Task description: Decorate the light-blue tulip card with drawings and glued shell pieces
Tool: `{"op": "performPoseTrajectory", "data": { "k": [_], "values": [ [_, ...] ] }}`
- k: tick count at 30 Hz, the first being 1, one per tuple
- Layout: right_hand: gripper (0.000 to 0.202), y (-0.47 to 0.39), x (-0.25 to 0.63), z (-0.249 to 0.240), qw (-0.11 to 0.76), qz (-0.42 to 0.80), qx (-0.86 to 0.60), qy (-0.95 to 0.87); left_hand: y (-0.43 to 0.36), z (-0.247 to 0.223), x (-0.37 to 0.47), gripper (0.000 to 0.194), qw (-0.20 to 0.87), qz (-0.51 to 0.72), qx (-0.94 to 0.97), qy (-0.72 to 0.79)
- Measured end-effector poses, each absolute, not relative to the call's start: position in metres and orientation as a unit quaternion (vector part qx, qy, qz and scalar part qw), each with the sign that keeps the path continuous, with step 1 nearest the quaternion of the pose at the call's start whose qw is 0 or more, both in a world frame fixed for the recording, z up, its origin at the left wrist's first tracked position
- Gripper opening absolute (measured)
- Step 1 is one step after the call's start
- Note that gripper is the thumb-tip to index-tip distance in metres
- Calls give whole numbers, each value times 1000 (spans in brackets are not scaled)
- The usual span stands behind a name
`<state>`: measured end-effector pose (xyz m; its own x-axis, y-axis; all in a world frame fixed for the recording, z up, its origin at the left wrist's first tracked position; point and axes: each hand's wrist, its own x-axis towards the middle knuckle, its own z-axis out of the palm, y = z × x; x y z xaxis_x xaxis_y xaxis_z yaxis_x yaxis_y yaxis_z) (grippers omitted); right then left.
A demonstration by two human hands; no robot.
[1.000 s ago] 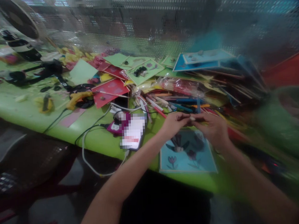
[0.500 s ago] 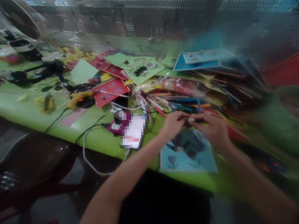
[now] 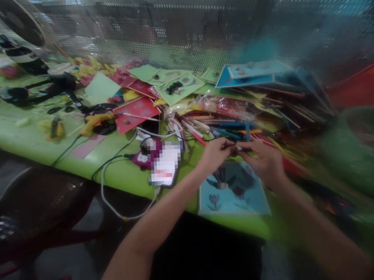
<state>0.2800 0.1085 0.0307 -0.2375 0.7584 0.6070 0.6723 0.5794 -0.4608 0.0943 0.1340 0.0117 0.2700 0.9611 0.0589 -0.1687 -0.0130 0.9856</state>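
Note:
My left hand (image 3: 216, 154) and my right hand (image 3: 266, 160) meet fingertip to fingertip above a light-blue card. Between them they pinch a small pale lump (image 3: 238, 148), perhaps a pebble; blur and fingers hide most of it. Both hands are closed at the fingertips. Below, the blue card (image 3: 228, 205) lies flat near the table's front edge. It bears dark flower drawings (image 3: 214, 200) and a raised dark piece (image 3: 221, 177) like a flower with leaves. Pens and pencils (image 3: 200, 129) lie loosely just beyond my hands.
A phone (image 3: 167, 163) on a white cable rests against a purple power strip (image 3: 146, 156). To the left lies a yellow glue gun (image 3: 96, 122). Decorated green cards (image 3: 184, 84), a red card (image 3: 136, 113) and stacked blue cards (image 3: 261, 68) fill the back. A green basin (image 3: 355, 157) stands right.
The view has shifted very slightly. My hands stay together over the card, and the pale lump now shows a little less between the fingertips.

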Motion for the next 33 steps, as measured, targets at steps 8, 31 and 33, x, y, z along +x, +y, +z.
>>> {"op": "performPoseTrajectory", "data": {
  "k": [8,31,33],
  "values": [
    [17,107,278,26,380,-42,-434,-816,120,28,89,12,387,418,667,480],
    [19,106,277,40,454,231,-520,-685,126,23,97,5,591,478,535,369],
    [22,108,278,39,465,267,-516,-668,127,21,97,5,609,483,516,361]
  ]
}}
